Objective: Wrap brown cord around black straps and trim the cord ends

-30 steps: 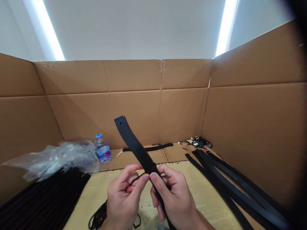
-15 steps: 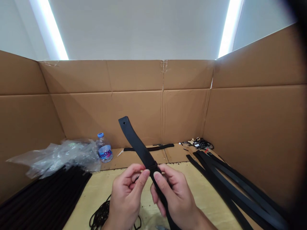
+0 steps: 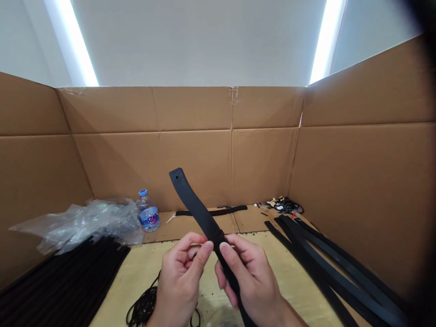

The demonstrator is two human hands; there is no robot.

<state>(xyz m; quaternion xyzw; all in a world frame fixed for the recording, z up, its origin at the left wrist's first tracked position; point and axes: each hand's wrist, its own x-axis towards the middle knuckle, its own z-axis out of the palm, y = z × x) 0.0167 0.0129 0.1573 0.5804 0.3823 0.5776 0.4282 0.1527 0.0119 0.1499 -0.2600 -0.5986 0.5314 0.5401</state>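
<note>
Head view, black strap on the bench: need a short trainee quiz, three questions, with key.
1. True or false: the black strap held in the right hand has a small hole near its raised end.
2. What lies in loops on the board just below the left hand?
3. What stands beside the crumpled plastic bag?
A. a mug
B. a plastic water bottle with a blue cap
C. a stapler

Key: 1 true; 2 coiled black cord; 3 B.
</note>
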